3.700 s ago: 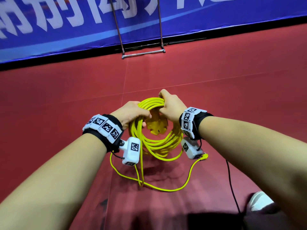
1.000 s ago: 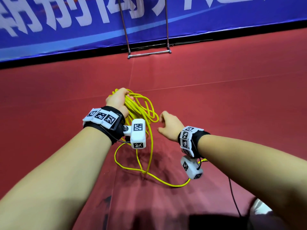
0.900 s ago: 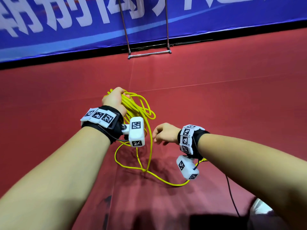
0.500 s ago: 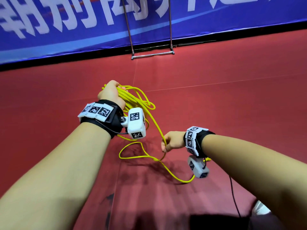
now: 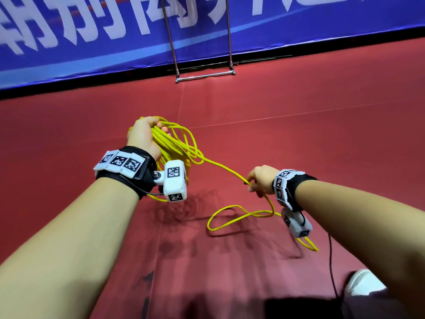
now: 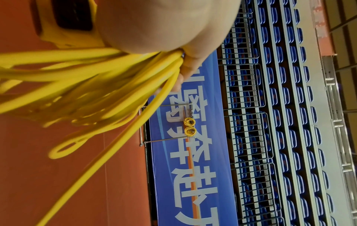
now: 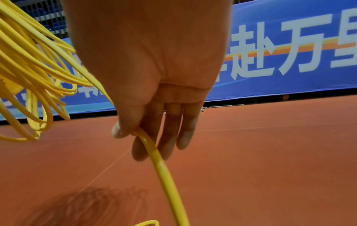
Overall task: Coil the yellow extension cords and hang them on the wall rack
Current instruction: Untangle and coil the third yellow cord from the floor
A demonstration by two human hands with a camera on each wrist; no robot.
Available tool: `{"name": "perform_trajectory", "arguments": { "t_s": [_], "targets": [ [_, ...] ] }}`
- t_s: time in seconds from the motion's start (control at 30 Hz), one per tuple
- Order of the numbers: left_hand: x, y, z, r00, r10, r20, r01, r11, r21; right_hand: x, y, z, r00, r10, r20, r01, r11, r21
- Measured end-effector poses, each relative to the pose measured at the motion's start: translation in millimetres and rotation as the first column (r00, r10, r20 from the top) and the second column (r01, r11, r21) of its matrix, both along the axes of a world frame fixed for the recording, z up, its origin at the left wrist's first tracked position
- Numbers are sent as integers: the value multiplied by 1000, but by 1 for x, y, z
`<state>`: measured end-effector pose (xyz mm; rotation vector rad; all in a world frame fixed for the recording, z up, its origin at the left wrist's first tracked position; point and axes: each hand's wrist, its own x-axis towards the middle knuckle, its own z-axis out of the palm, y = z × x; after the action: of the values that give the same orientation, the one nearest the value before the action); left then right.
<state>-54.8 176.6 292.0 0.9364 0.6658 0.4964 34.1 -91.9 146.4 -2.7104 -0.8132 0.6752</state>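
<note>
Yellow extension cord (image 5: 220,168): light, limp, slick-sheathed, likely to tangle; best taken just beyond the pinch.
Right hand (image 5: 261,180): thumb and forefinger pinch the loose run; slack lies on the red floor (image 5: 299,139) below.
Left hand (image 5: 145,137): fist wrapped round gathered loops.
Beyond both hands: wall rack (image 5: 202,74); blue banner (image 5: 92,31), white Chinese characters, "万" legible.

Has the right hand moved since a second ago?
Yes. The right hand has swung out rightward, away from the coil held by the left hand, farther right of the floor seam, pinching the cord.
</note>
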Motion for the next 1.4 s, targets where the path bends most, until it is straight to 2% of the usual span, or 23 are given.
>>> {"name": "perform_trajectory", "arguments": {
  "t_s": [0.1,0.2,0.3,0.4,0.5,0.57,0.6,0.67,0.73,0.8,0.87,0.97,1.03,1.17,1.2,1.27,1.4],
  "targets": [
    [0,3,-7,998,-54,-45,55,998,23,0,1,7,992,23,121,-15,998,-66],
    [0,-1,-9,990,-80,-116,93,989,110,1,7,14,984,-8,177,26,995,-98],
    [4,-11,-12,980,-112,-162,145,967,211,3,19,20,961,-87,264,104,993,-53],
    [7,-19,-17,965,-148,-215,206,938,278,6,35,25,951,-218,221,214,976,43],
    [11,-28,-22,939,-200,-281,287,905,314,9,41,30,919,-382,98,368,920,132],
    [12,-35,-24,923,-227,-310,326,890,318,10,42,35,880,-448,-161,476,828,297],
    [13,-40,-25,917,-240,-319,342,886,313,10,43,38,819,-460,-344,570,726,385],
    [13,-49,-25,901,-279,-333,378,881,284,9,49,46,632,-472,-615,769,480,422],
    [14,-57,-25,876,-337,-344,427,874,231,9,54,52,521,-439,-732,851,332,406],
    [15,-64,-25,839,-400,-368,487,855,179,10,57,55,474,-366,-801,877,276,392],
    [14,-70,-26,785,-476,-396,557,823,114,10,59,55,445,-302,-843,883,304,357],
    [13,-72,-30,720,-530,-447,604,797,28,8,67,54,430,-237,-871,845,446,296],
    [13,-75,-34,691,-549,-469,622,783,1,3,75,60,426,-198,-883,822,492,287],
    [18,-78,-38,716,-536,-448,591,806,-20,-6,85,72,352,-82,-932,861,420,288],
    [19,-78,-39,721,-533,-442,584,811,-25,-8,85,74,346,-53,-937,857,425,292],
    [21,-76,-40,722,-537,-437,584,811,-30,-11,84,77,355,0,-935,836,447,318],
    [22,-71,-47,719,-536,-442,593,805,-9,-13,92,76,454,5,-891,822,384,421]
  ]
}}
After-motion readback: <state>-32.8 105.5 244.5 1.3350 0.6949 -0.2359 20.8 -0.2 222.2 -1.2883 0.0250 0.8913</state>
